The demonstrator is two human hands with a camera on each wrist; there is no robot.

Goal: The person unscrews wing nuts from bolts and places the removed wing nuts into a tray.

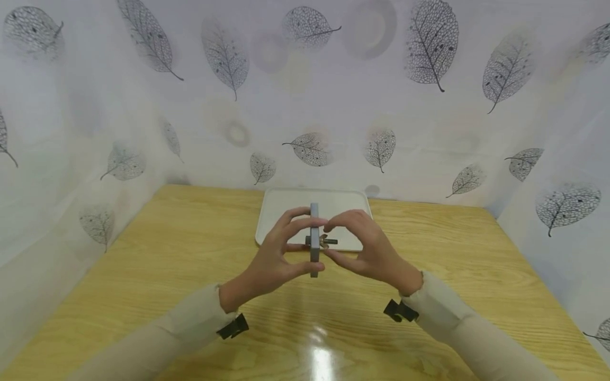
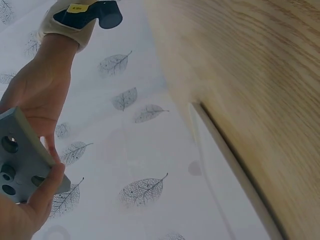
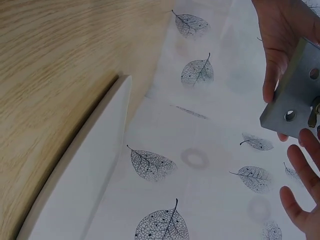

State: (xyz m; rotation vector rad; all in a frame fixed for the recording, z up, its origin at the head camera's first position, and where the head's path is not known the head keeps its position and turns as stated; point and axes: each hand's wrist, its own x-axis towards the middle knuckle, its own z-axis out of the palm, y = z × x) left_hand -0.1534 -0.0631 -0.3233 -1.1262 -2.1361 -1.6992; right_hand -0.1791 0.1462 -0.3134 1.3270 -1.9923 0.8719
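Nearest to me are two pale sleeves (image 1: 162, 330), coming in from the left and right, with black wrist clips (image 1: 233, 326) below the cuffs. The left hand (image 1: 271, 259) grips a gray plate (image 1: 314, 256), held up on edge between the two hands, above the table and in line with the tray; its thumb is at the near end, its fingers reach to the far side. The right hand (image 1: 369, 246) arches in from the right, forefinger and thumb curved around a wing nut (image 1: 323, 242) on a bolt (image 1: 332, 242); I can't tell whether they pinch it. The wooden table (image 1: 157, 254) shines at the near side, a white tray (image 1: 281, 202) lies at its far edge, and a pale curtain with gray leaf prints (image 1: 305, 90) hangs behind and at both sides.

From the left wrist, the plate shows its holes (image 2: 10, 144) and the bolt's head; the other wrist's clip bears a small yellow label (image 2: 77, 8), its writing too small to read.

From the right wrist, the right hand's visible fingers spread loosely below the plate.
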